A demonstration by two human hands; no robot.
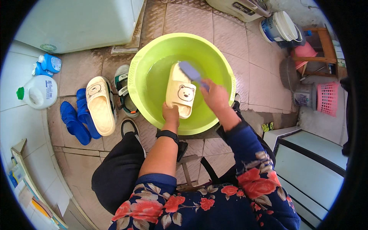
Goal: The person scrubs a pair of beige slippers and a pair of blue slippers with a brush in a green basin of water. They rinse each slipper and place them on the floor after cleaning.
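Note:
A cream slide sandal with a bear face on its strap (180, 91) is held over a large lime-green plastic basin (135, 72) that has water in it. My left hand (171, 112) grips the sandal at its lower end. In my right hand (215, 95) is the handle of a purple-grey scrubbing brush (190, 71), whose head lies at the sandal's upper, toe-down end; the bristles are hidden. A matching cream slide (101, 110) rests outside the basin, on the left, partly over another shoe.
Blue slippers (76, 123) and a strapped sandal (125, 86) are on the tiled floor to the left, near detergent bottles (43, 92). A white appliance (86, 23) stands at the upper left. Paint buckets (276, 27) and a pink basket (327, 98) are at the right.

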